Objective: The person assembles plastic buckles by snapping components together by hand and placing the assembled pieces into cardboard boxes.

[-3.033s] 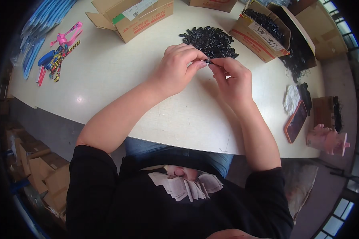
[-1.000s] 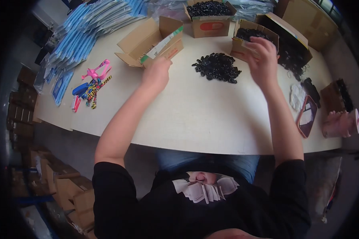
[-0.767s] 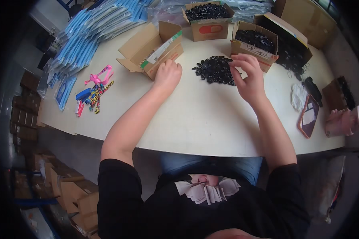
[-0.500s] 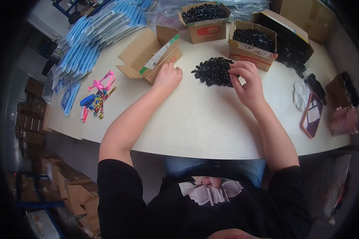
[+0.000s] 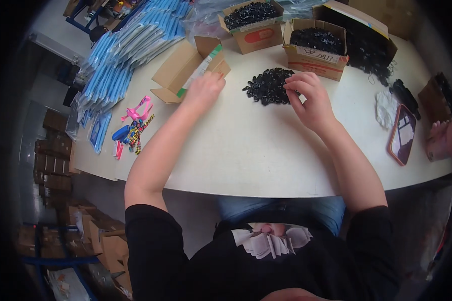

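My left hand (image 5: 204, 92) is at the near side of an open cardboard box (image 5: 174, 70), its curled fingers up by the rim and covering part of the wall. Whatever those fingers hold, if anything, is hidden. At the right end of a pile of small black pieces (image 5: 267, 86) on the table is my right hand (image 5: 310, 100). Its thumb and fingertips are pinched together, and what lies between them is too small to name. The pieces look like little glossy plastic fittings. The inside of the open box is mostly out of sight.
Two cardboard boxes full of black pieces, a left one (image 5: 257, 36) and a right one (image 5: 314, 62), stand behind the pile. Bagged blue packets (image 5: 108, 75) are stacked at left, near a pink strap (image 5: 138, 109). A phone (image 5: 402, 134) and crumpled white plastic (image 5: 385, 109) lie right.
My left hand has risen from the box's near wall towards its rim. My right hand keeps its pinch beside the pile. The whole view has shifted slightly.
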A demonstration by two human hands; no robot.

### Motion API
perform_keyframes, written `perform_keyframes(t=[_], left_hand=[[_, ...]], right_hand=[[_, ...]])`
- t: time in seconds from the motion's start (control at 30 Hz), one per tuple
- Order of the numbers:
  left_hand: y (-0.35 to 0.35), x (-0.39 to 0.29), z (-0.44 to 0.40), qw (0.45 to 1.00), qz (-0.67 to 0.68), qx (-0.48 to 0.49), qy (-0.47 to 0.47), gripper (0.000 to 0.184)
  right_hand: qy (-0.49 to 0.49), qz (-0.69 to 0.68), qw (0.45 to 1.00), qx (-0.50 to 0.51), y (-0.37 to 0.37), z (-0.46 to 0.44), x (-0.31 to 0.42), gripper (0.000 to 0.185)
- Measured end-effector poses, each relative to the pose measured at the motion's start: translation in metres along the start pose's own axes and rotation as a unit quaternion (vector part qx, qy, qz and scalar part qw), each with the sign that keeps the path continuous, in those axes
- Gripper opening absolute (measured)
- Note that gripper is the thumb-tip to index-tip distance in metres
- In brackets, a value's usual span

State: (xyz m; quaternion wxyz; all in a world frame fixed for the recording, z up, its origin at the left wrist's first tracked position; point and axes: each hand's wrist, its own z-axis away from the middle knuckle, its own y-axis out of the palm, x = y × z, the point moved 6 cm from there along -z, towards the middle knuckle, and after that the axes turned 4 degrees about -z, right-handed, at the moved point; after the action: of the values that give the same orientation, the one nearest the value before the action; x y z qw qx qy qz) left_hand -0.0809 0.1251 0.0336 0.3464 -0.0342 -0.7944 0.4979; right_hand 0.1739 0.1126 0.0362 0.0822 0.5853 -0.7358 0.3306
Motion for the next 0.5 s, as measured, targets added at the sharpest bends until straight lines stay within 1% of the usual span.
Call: perform_keyframes(t=[0.03,0.13,0.23,0.33,0.43,0.5], left_hand=[[-0.006,0.006,0.001,1.000,0.016,-0.023,-0.006,0.011],[0.006,0.014,0.008,0.999,0.001,0.042,0.010,0.008],[0.015,-0.006,0.016,0.991,-0.074,0.089,0.072,0.009],[0.028,-0.014,0.016,0.982,-0.142,0.113,0.058,0.012],[0.030,-0.013,0.014,0.974,-0.180,0.132,0.043,0.013],[0.033,-0.013,0.013,0.971,-0.183,0.143,0.051,0.013]], right_hand=[[0.002,-0.003,1.000,0.002,0.001,0.001,0.000,0.009],[0.002,-0.004,1.000,0.009,0.003,0.002,0.002,0.009],[-0.005,-0.010,1.000,0.014,0.004,0.002,0.002,0.010],[-0.004,-0.018,1.000,0.018,0.005,0.002,0.003,0.010],[0.006,-0.020,0.999,0.027,0.006,0.002,0.003,0.009],[0.006,-0.024,0.999,0.024,0.006,0.003,0.003,0.009]])
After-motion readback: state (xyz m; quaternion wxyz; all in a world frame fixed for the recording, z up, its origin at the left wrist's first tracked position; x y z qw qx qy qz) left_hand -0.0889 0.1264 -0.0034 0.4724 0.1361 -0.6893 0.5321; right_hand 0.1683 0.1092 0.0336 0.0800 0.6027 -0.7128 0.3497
